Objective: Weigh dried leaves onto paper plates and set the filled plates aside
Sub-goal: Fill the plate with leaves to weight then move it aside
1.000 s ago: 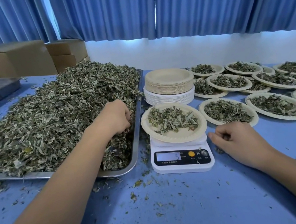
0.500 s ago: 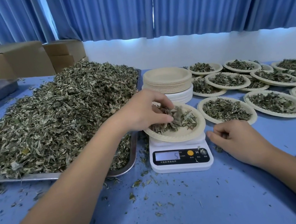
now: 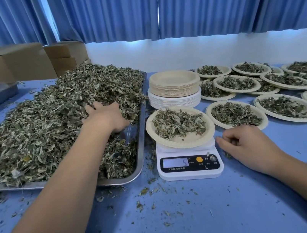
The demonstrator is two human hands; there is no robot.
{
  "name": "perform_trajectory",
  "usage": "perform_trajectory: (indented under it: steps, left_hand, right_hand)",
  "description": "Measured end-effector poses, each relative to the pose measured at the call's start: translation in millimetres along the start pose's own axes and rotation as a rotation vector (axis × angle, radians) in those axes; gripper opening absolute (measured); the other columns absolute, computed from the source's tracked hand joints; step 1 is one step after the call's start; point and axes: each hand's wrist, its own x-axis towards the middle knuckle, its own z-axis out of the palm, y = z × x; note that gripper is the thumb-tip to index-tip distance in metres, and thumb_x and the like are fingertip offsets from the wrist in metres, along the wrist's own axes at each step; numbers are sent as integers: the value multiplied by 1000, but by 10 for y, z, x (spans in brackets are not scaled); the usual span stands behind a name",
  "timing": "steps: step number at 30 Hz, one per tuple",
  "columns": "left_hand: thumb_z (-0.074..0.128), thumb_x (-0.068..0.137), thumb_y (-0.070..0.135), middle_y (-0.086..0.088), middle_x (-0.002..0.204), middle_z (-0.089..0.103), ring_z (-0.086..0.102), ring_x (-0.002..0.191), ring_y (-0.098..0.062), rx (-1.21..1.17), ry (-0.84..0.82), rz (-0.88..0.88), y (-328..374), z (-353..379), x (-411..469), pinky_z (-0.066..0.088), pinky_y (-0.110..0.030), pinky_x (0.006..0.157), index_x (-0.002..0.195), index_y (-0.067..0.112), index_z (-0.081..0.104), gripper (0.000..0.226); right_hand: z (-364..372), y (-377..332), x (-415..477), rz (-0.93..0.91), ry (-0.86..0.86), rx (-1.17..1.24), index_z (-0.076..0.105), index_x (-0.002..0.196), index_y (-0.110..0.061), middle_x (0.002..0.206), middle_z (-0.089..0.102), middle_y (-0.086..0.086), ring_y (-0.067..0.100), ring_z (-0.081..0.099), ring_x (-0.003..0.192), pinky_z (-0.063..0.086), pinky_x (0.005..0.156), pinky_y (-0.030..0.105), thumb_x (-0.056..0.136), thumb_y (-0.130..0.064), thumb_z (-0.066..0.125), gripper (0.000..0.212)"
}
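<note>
Left hand [image 3: 106, 115], centre-left: fingers buried in dried leaves [image 3: 45, 121], grasp unclear; likely fetching top-up. Right hand [image 3: 251, 145]: relaxed, empty, beside scale [image 3: 190, 169], awaiting paper plate [image 3: 183, 143].

L hand [image 3: 106, 116]: fingertips sunk in heap of dried grey-green leaves [image 3: 49, 122], grip unreadable. Silver metal tray [image 3: 141, 130] cut off at L edge, base mostly buried. White digital kitchen scale [image 3: 190, 168]: only "5" legible on display, button labels too small, top hidden under plate. Rear beige leaf-filled paper plates [image 3: 218, 98] partly overlapped; far-R plate [image 3: 304, 94] cut by frame edge.
</note>
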Motion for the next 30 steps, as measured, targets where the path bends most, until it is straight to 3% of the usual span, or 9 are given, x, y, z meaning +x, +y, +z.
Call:
perform_trajectory:
  steps: [3, 6, 9, 13, 16, 20, 23, 26, 30]
  left_hand:
    - [65, 95, 40, -30, 154, 23, 21, 142, -49, 84, -8, 23, 101, 25, -18, 33, -60, 110, 139, 13, 42, 56]
    - [64, 94, 33, -18, 133, 55, 55, 115, -37, 19, 63, 129, 138, 97, -43, 49, -52, 100, 133, 13, 51, 45]
    - [61, 94, 23, -3, 98, 70, 68, 80, -22, -232, 360, 299, 161, 66, -127, 59, -43, 82, 113, 19, 66, 20]
    - [55, 94, 22, 6, 87, 70, 63, 75, -22, -251, 829, 514, 214, -6, -160, 46, -38, 81, 97, 25, 67, 13]
    - [57, 93, 27, 5, 108, 65, 59, 101, -23, -102, 720, 441, 212, 53, -146, 32, -50, 91, 96, 29, 67, 10]
    - [61, 93, 47, -17, 156, 33, 31, 143, -45, 117, 130, 66, 110, 108, -64, 15, -80, 108, 141, 28, 46, 54]
    - [68, 91, 49, -18, 144, 49, 48, 129, -43, 139, -17, 72, 38, 120, -16, 41, -61, 107, 139, 17, 47, 62]
    - [69, 92, 22, -9, 110, 61, 61, 87, -25, 30, 39, 181, 69, 130, -67, 54, -40, 81, 131, 10, 55, 43]
    - [69, 89, 11, -9, 109, 64, 62, 89, -30, -74, 155, 212, 153, 115, -150, 55, -44, 84, 115, 18, 65, 27]
  right_hand:
    - [-2, 3, -1, -5, 4, 6, 49, 58, -11, 49, 57, 4, 18, 49, 44, 51, 58, 41, 100, -34, 59, 48]
    - [4, 17, 4, 1, 3, 14, 48, 58, -12, 51, 60, 4, 17, 49, 43, 52, 58, 40, 100, -34, 60, 49]
    - [-4, 8, 5, 12, -11, 14, 50, 59, -11, 53, 62, 4, 23, 53, 47, 53, 59, 42, 99, -36, 58, 48]
    - [-22, -17, -7, 7, -12, 1, 53, 59, -10, 52, 62, 4, 21, 53, 46, 52, 58, 43, 99, -37, 58, 49]
    - [-32, -28, -16, 11, -20, -4, 53, 59, -11, 53, 63, 4, 22, 56, 50, 54, 60, 45, 100, -37, 58, 49]
    - [-36, -29, -10, 12, -26, 2, 53, 61, -8, 54, 62, 5, 25, 57, 52, 55, 62, 47, 100, -37, 58, 49]
    - [-35, -37, -9, 14, -27, 18, 52, 62, -6, 55, 63, 8, 27, 59, 54, 55, 63, 47, 100, -36, 58, 49]
    - [-38, -48, -8, 15, -30, 19, 52, 63, -4, 55, 62, 9, 29, 57, 54, 55, 63, 47, 100, -34, 58, 48]
    - [-40, -43, -9, 17, -34, 24, 53, 64, -4, 56, 62, 10, 29, 57, 54, 54, 63, 47, 100, -35, 58, 49]
